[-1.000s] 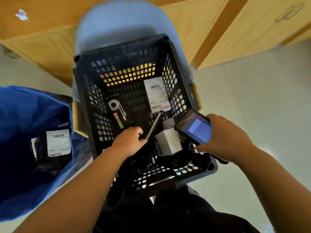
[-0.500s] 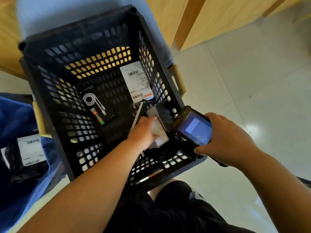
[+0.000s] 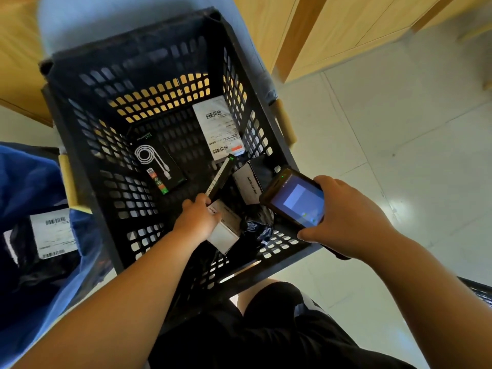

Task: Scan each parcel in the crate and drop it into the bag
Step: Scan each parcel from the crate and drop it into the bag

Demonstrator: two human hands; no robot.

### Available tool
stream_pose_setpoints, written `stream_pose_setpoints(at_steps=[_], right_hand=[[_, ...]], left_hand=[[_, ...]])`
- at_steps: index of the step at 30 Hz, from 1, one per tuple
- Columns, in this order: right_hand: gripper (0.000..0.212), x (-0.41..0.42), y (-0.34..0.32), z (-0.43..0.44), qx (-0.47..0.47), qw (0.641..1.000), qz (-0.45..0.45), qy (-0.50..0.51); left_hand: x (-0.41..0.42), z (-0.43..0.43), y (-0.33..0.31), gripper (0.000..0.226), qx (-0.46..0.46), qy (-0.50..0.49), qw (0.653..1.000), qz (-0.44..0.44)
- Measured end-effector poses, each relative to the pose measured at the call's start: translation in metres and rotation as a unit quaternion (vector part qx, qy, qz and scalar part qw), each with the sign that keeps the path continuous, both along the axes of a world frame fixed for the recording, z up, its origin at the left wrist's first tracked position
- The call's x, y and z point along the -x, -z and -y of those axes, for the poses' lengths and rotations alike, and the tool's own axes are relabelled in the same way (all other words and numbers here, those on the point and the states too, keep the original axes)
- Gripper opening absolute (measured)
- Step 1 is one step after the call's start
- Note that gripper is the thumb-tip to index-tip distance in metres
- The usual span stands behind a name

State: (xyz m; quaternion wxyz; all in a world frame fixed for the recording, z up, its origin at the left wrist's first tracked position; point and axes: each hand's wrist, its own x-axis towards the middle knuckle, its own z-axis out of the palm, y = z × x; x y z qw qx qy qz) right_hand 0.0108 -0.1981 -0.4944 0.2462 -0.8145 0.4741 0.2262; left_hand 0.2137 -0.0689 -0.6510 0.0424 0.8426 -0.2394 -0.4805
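Observation:
A black slatted crate (image 3: 87,123) stands in front of me on a blue chair. Inside it my left hand (image 3: 198,221) grips a small white box (image 3: 225,235) near the front wall. My right hand (image 3: 346,217) holds a handheld scanner (image 3: 295,201) with its screen lit, just over the crate's right rim. Also in the crate lie a black cable box (image 3: 159,166), a parcel with a white shipping label (image 3: 219,129), a thin dark box on edge (image 3: 219,177), another white box (image 3: 249,185) and a crumpled black poly bag (image 3: 259,227). The blue bag (image 3: 29,187) sits at the left.
Inside the blue bag lies a black parcel with a white label (image 3: 53,237). Wooden cabinets (image 3: 346,30) stand behind the chair (image 3: 106,25). Pale floor tiles (image 3: 399,129) spread to the right. My knees in black shorts (image 3: 266,328) are below the crate.
My left hand moved from the thin dark box to the small white box and closed on it. The scanner hand stayed near the crate's right rim. The view shifted right.

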Motion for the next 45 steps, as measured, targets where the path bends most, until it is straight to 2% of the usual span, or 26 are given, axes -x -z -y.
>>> stream_pose_setpoints(at_steps=[2, 3, 4, 7, 8, 12, 15, 19, 26, 34, 39, 43, 45], right_hand=[[0.082, -0.002, -0.002, -0.002, 0.002, 1.000, 0.001, -0.002], [0.081, -0.003, -0.004, -0.003, 0.002, 1.000, 0.004, -0.003], [0.080, -0.005, -0.007, -0.003, 0.004, 1.000, 0.008, -0.003], [0.078, -0.014, -0.014, -0.004, 0.016, 1.000, 0.021, -0.010], [0.077, -0.017, -0.017, -0.004, 0.020, 0.999, 0.028, -0.011], [0.080, -0.034, -0.027, -0.002, 0.040, 0.998, 0.050, -0.021], [0.084, -0.046, -0.037, 0.002, 0.051, 0.996, 0.066, -0.031], [0.075, -0.060, -0.050, 0.008, 0.055, 0.994, 0.088, -0.042], [0.069, -0.081, -0.068, 0.021, 0.048, 0.991, 0.109, -0.063], [0.071, -0.097, -0.076, 0.025, 0.013, 0.988, 0.124, -0.088], [0.070, -0.101, -0.076, 0.026, 0.009, 0.988, 0.124, -0.095], [0.071, -0.106, -0.073, 0.024, 0.012, 0.985, 0.145, -0.090], [0.076, -0.112, -0.071, 0.022, 0.006, 0.983, 0.160, -0.088]], left_hand=[[-0.009, -0.004, -0.005, 0.052, 0.001, -0.067, 0.998, -0.023], [-0.014, -0.005, -0.010, 0.053, 0.013, -0.098, 0.994, -0.040], [-0.020, -0.007, -0.015, 0.048, 0.030, -0.132, 0.989, -0.062], [-0.035, -0.012, -0.038, 0.011, 0.079, -0.246, 0.958, -0.123], [-0.040, -0.013, -0.045, 0.005, 0.086, -0.281, 0.946, -0.139], [-0.055, -0.017, -0.076, 0.010, 0.110, -0.362, 0.912, -0.157], [-0.063, -0.020, -0.098, 0.020, 0.154, -0.364, 0.905, -0.155], [-0.074, -0.025, -0.119, 0.041, 0.229, -0.359, 0.895, -0.133], [-0.087, -0.027, -0.140, 0.048, 0.316, -0.360, 0.877, -0.029], [-0.090, -0.031, -0.153, 0.059, 0.310, -0.326, 0.892, 0.046], [-0.089, -0.031, -0.155, 0.064, 0.307, -0.332, 0.891, 0.051], [-0.090, -0.037, -0.161, 0.056, 0.308, -0.348, 0.884, 0.053], [-0.090, -0.044, -0.164, 0.045, 0.327, -0.382, 0.864, 0.030]])
